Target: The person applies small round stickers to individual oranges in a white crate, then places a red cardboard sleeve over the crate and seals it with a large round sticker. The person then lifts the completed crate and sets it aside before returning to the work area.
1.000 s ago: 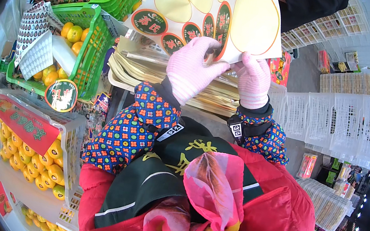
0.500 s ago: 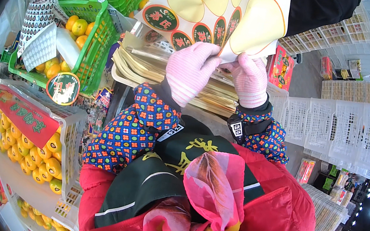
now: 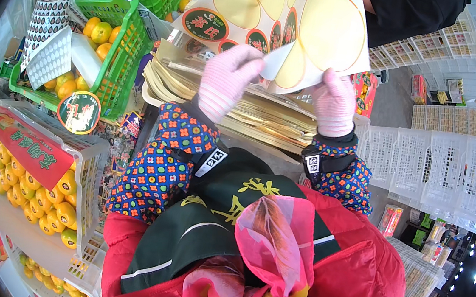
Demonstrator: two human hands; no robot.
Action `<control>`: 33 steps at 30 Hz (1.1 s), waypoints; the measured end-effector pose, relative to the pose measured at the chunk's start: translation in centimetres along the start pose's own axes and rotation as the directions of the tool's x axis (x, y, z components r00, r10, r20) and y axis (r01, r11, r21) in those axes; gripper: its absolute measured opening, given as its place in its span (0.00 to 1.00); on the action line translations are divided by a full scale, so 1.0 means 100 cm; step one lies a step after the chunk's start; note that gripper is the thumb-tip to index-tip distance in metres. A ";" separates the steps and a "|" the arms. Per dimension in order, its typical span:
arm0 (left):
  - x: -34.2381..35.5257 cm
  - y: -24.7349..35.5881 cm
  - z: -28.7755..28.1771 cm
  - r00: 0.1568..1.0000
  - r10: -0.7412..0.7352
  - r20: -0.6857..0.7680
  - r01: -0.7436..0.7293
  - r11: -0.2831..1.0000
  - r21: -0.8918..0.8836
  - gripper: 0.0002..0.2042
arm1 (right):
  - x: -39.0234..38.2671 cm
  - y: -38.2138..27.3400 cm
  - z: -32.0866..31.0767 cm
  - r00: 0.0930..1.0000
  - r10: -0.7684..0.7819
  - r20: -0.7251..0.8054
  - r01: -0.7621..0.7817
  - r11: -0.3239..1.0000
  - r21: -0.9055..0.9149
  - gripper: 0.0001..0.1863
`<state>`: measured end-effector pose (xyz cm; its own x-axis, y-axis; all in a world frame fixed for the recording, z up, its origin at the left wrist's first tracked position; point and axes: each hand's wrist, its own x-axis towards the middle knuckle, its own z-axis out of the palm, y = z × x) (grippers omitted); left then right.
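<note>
My left hand, in a pink-striped glove, pinches a round sticker that is partly lifted, its white underside curling up. The sticker is still joined to a large sticker sheet. Several dark green, red-rimmed stickers remain on the sheet's left and lower part, and pale yellow ovals show elsewhere on it. My right hand, gloved alike, grips the sheet's lower right edge between thumb and fingers. Below the hands lies a stack of cream paper sheets in a white tray.
On the left, a green crate holds oranges and sticker sheets. A loose round sticker hangs at its near side. Nearer, a clear plastic crate is filled with labelled oranges. White plastic baskets stand at right; a dark sleeve is beyond the sheet.
My left hand has moved left and slightly down, pulling the sticker's edge up from the sheet. My right hand has shifted right along the sheet's edge.
</note>
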<state>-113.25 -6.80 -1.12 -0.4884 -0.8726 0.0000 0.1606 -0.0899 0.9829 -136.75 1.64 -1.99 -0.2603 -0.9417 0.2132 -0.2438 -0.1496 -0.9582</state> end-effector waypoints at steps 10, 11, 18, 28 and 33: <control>-0.013 0.016 -0.099 0.931 0.094 -0.352 -0.006 0.970 0.242 0.09 | 0.028 0.005 -0.097 0.863 0.060 -0.501 0.146 0.921 0.360 0.17; -0.019 0.020 -0.108 0.919 0.132 -0.371 -0.041 0.969 0.243 0.09 | 0.030 0.004 -0.107 0.850 0.051 -0.524 0.140 0.938 0.319 0.18; -0.074 0.056 -0.143 0.817 0.207 -0.538 -0.045 0.953 0.300 0.09 | 0.045 -0.027 -0.074 0.439 -0.456 -0.774 0.260 0.889 -0.376 0.28; -0.130 0.085 -0.154 0.840 0.436 0.321 -0.272 -0.173 0.947 0.17 | 0.093 0.025 0.203 0.737 -0.179 0.652 0.008 0.966 0.257 0.27; -0.118 0.059 -0.161 0.931 0.236 0.279 -0.209 -0.282 0.936 0.20 | 0.137 0.068 0.268 0.472 -0.046 0.880 -0.387 0.887 0.253 0.21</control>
<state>-92.67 -4.74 1.73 -0.6563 -0.6991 0.2837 -0.7460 0.6576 -0.1052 -116.92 -20.38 -10.66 0.7109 -0.7029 -0.0235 0.1209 0.1551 -0.9805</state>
